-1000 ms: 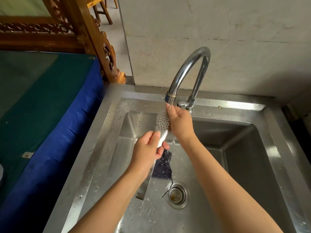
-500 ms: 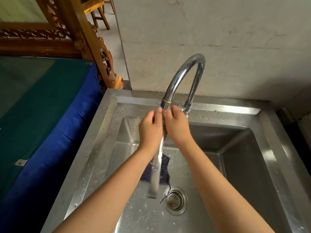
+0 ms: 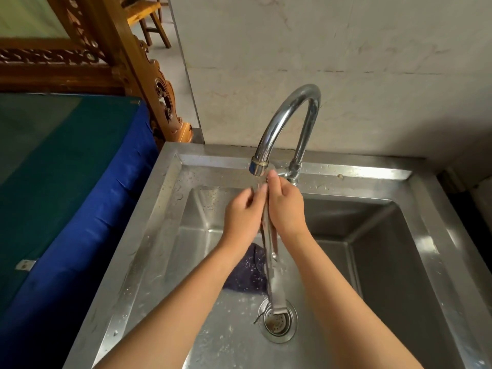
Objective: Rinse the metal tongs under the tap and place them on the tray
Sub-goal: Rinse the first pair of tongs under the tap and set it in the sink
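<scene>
The metal tongs hang almost upright over the steel sink, their heads just under the spout of the curved chrome tap. My right hand grips the upper part of the tongs from the right. My left hand presses against the same part from the left, fingertips on the metal. The hinged end hangs above the drain. The tongs' heads are hidden between my hands. No tray is in view.
A dark blue cloth lies wet on the sink floor, left of the drain. A table under green and blue cloth stands to the left of the sink. Carved wooden furniture stands behind it. A pale wall backs the tap.
A second ago my left hand held the tongs lower down, slanting left. It has since moved up beside my right hand under the spout, and the tongs have swung upright over the drain.
</scene>
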`<move>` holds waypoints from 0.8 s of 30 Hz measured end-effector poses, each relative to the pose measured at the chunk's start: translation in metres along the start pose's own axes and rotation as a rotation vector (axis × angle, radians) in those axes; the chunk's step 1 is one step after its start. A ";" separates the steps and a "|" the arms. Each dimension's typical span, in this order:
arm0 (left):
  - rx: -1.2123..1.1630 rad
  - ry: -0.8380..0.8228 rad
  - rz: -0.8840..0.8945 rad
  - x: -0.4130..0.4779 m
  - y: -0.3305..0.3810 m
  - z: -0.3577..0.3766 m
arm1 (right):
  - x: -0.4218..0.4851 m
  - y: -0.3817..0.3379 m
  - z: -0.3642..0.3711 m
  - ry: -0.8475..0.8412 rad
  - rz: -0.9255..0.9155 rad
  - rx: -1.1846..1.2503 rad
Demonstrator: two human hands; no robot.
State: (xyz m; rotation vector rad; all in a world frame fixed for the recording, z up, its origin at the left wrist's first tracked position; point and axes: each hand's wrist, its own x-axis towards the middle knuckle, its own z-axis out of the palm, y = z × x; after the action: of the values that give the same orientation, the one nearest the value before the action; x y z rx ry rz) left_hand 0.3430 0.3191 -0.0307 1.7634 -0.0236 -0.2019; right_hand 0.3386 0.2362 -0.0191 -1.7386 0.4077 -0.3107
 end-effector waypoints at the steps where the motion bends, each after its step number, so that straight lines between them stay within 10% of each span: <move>1: -0.014 0.016 0.004 0.003 0.004 -0.001 | -0.001 -0.001 -0.001 -0.034 -0.032 -0.018; 24: -0.007 0.001 -0.026 -0.004 0.006 0.011 | -0.001 0.007 -0.008 0.069 0.014 -0.017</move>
State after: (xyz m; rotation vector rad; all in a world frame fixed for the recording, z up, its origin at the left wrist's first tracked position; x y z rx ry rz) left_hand 0.3375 0.3076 -0.0265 1.7579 0.0012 -0.2199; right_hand 0.3340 0.2281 -0.0241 -1.7442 0.4733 -0.3585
